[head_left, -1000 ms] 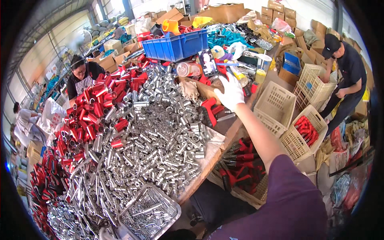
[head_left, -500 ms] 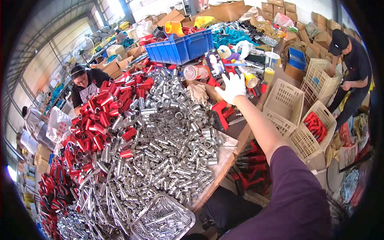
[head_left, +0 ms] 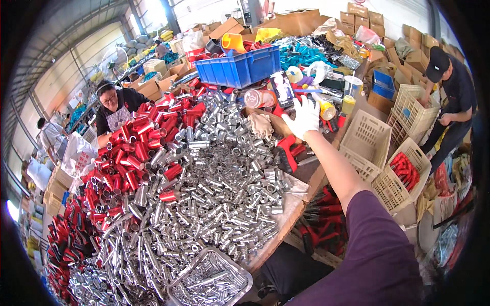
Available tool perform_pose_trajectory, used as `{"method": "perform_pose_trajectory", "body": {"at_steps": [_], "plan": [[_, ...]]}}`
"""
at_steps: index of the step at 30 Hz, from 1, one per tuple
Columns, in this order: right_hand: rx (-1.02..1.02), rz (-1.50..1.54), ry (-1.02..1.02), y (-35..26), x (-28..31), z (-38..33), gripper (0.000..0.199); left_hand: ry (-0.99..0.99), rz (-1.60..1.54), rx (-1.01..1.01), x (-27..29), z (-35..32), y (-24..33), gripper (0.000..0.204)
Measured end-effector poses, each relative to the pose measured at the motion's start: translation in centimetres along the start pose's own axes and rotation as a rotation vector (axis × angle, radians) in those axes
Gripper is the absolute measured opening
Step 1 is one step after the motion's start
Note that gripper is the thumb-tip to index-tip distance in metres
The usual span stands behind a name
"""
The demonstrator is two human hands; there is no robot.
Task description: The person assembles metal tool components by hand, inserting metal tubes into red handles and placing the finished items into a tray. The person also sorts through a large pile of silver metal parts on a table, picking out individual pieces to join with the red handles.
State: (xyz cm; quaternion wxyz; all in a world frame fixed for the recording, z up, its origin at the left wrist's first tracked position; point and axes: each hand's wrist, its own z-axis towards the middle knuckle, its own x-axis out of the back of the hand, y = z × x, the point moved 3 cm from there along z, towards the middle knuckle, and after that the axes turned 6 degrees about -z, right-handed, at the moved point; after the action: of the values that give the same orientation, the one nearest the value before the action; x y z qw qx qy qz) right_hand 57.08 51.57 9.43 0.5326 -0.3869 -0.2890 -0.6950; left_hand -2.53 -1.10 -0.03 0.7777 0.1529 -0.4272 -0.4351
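Observation:
My right hand point(head_left: 304, 118), in a white glove, reaches out over the far right part of the table with its fingers spread and nothing in them. Just beyond the fingertips a phone point(head_left: 282, 89) stands propped with its screen lit. A red-lidded clear jar point(head_left: 259, 98) lies on its side to the left of it. A crumpled beige glove point(head_left: 261, 126) and a tool with a red grip point(head_left: 287, 153) are below and left of the hand. Silver metal parts point(head_left: 219, 188) cover the middle of the table. My left hand is out of the picture.
Red sleeves point(head_left: 135, 153) are heaped at the left. A metal tray point(head_left: 210, 278) of small pins sits at the near edge. A blue crate point(head_left: 239, 66) stands at the back. Plastic crates point(head_left: 365, 137) are at the right. Co-workers stand at the left and right.
The view has shifted slightly, so the scene sits a little further right and lower. My right hand stays open near the phone, its fingers now pointing more upright.

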Motion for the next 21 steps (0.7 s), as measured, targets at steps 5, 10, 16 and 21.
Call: {"method": "perform_pose_trajectory", "body": {"at_steps": [5, 10, 16, 21], "plan": [[0.0, 0.005, 0.05, -0.1, -0.1, 0.1, 0.079, -0.015, 0.024, -0.015, -0.3, -0.1, -0.2, 0.036], [0.031, -0.064, -0.075, -0.5, 0.1, 0.3, 0.079, 0.038, 0.033, -0.028, -0.4, -0.1, -1.0, 0.033], [0.016, -0.052, -0.049, -0.3, 0.0, 0.2, 0.082, 0.036, 0.031, -0.058, -1.1, -0.2, -3.8, 0.034], [0.027, -0.07, -0.109, -0.5, -0.1, 0.2, 0.084, 0.098, 0.059, -0.172, -1.3, -0.2, -4.4, 0.035]]}}
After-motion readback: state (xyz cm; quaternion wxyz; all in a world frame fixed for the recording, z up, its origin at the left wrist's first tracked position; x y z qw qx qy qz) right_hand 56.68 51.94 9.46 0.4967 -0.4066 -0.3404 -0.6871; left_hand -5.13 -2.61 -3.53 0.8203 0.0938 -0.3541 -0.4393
